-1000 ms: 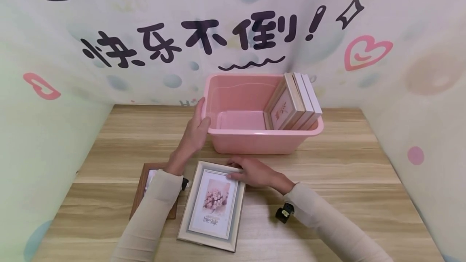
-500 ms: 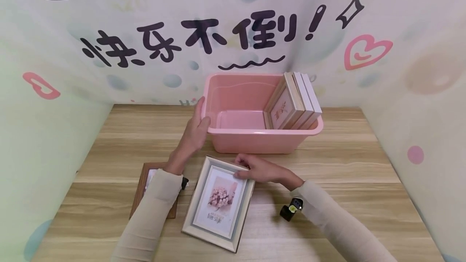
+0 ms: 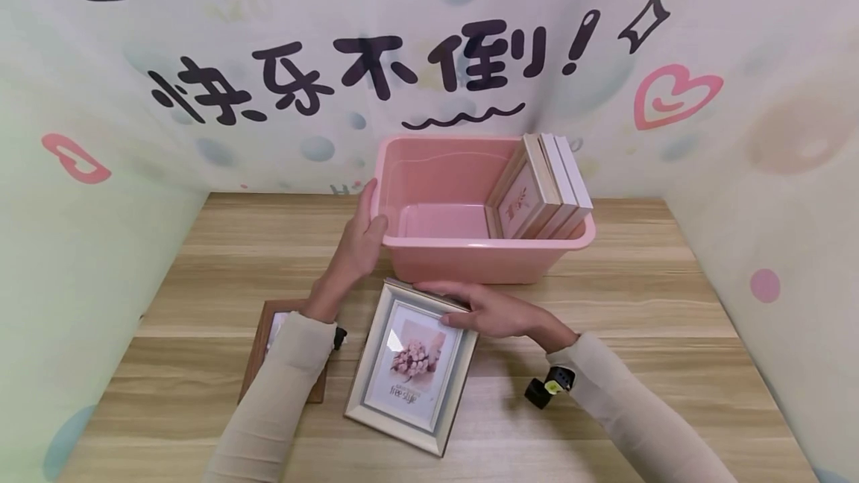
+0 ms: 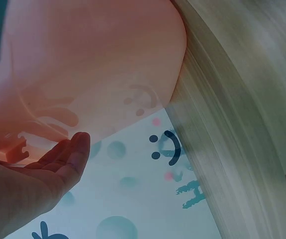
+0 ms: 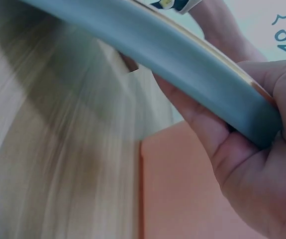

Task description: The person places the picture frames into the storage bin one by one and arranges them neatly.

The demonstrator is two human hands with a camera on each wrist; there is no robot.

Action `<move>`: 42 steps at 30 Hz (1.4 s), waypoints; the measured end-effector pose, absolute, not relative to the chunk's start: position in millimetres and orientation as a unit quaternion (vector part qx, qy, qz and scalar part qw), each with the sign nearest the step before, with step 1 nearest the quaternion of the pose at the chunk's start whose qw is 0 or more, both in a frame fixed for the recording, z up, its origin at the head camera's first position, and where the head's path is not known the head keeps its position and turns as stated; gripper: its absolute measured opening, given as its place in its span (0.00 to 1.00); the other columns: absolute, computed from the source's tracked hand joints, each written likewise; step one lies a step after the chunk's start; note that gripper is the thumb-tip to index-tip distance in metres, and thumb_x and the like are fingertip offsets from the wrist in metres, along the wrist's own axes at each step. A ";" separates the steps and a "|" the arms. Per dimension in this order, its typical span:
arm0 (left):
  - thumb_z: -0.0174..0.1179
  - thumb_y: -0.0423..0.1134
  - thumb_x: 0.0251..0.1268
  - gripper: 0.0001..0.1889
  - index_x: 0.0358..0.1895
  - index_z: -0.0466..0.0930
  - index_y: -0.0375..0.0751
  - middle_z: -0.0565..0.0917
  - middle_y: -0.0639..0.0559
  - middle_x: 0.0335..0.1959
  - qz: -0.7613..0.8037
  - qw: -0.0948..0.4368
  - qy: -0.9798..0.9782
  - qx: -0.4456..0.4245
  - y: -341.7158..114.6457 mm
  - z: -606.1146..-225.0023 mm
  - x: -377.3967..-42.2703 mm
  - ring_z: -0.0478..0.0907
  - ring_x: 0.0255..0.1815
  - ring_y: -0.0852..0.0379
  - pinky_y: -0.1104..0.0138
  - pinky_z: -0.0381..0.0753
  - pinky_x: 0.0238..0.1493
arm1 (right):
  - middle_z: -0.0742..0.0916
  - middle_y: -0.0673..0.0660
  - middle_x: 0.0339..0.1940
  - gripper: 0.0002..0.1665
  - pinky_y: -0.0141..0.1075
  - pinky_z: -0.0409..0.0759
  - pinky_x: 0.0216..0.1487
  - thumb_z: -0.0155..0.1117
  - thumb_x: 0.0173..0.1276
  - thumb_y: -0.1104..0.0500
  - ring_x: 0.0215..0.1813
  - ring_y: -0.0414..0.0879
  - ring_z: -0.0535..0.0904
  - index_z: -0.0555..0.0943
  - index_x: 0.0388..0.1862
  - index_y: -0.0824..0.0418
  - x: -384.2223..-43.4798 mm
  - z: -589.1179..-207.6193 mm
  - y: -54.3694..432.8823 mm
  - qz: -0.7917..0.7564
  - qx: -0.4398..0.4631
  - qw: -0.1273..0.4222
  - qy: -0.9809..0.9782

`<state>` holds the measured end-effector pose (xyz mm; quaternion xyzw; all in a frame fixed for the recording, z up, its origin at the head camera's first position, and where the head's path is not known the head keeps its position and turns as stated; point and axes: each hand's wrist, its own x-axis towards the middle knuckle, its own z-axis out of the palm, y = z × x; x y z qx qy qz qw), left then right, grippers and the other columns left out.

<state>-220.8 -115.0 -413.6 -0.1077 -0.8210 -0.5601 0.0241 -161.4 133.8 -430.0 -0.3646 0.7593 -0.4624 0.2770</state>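
Observation:
My right hand (image 3: 493,310) holds a cream picture frame (image 3: 403,434) by its top right edge, thumb on the front and fingers behind. In the right wrist view the frame's edge (image 5: 147,52) is raised off the table, between thumb and fingers (image 5: 197,119). Pink flowers and "free style" show on its picture. My left hand (image 3: 356,241) grips the left rim of a pink plastic bin (image 3: 470,263); in the left wrist view its fingers (image 4: 75,154) lie along the bin's outer wall (image 4: 108,64). Several picture frames (image 3: 546,181) stand upright, leaning, at the bin's right end.
A brown wooden picture frame (image 3: 258,364) lies on the wood-grain table (image 3: 671,319), partly under my left forearm. Behind the bin hangs a printed curtain (image 3: 288,147) with lettering; similar cloth covers both sides.
My right hand has moved a little right, taking the cream frame with it. The frame has turned slightly and shifted toward the bin. My left hand and the bin stay put.

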 end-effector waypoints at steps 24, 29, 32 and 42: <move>0.38 0.38 0.73 0.35 0.81 0.40 0.44 0.65 0.32 0.72 -0.561 0.035 -0.819 -0.120 -115.0 -415.3 -221.3 0.69 0.63 0.40 0.46 0.62 0.71 | 0.76 0.58 0.69 0.33 0.38 0.80 0.55 0.58 0.72 0.65 0.53 0.45 0.79 0.66 0.76 0.58 -150.7 -360.0 150.0 -0.420 -0.395 0.160 0.801; 0.38 0.39 0.72 0.35 0.81 0.41 0.44 0.67 0.31 0.69 -0.554 0.036 -0.824 -0.115 -115.2 -415.0 -220.7 0.70 0.57 0.42 0.47 0.65 0.68 | 0.79 0.57 0.65 0.33 0.38 0.82 0.50 0.59 0.72 0.65 0.51 0.47 0.79 0.66 0.75 0.57 -151.7 -337.0 159.2 -0.424 -0.377 0.140 0.812; 0.39 0.38 0.72 0.35 0.81 0.42 0.45 0.68 0.30 0.68 -0.555 0.035 -0.824 -0.112 -115.1 -414.6 -220.2 0.72 0.53 0.42 0.48 0.68 0.66 | 0.81 0.57 0.62 0.34 0.39 0.82 0.49 0.59 0.72 0.65 0.49 0.47 0.79 0.66 0.75 0.56 -152.3 -321.8 164.9 -0.420 -0.370 0.121 0.820; 0.38 0.38 0.73 0.34 0.81 0.41 0.45 0.67 0.32 0.69 -0.555 0.029 -0.824 -0.108 -114.8 -413.3 -220.1 0.71 0.57 0.43 0.47 0.66 0.69 | 0.80 0.60 0.58 0.37 0.38 0.84 0.44 0.59 0.71 0.68 0.48 0.52 0.80 0.64 0.77 0.52 -153.8 -276.1 180.1 -0.426 -0.340 0.084 0.834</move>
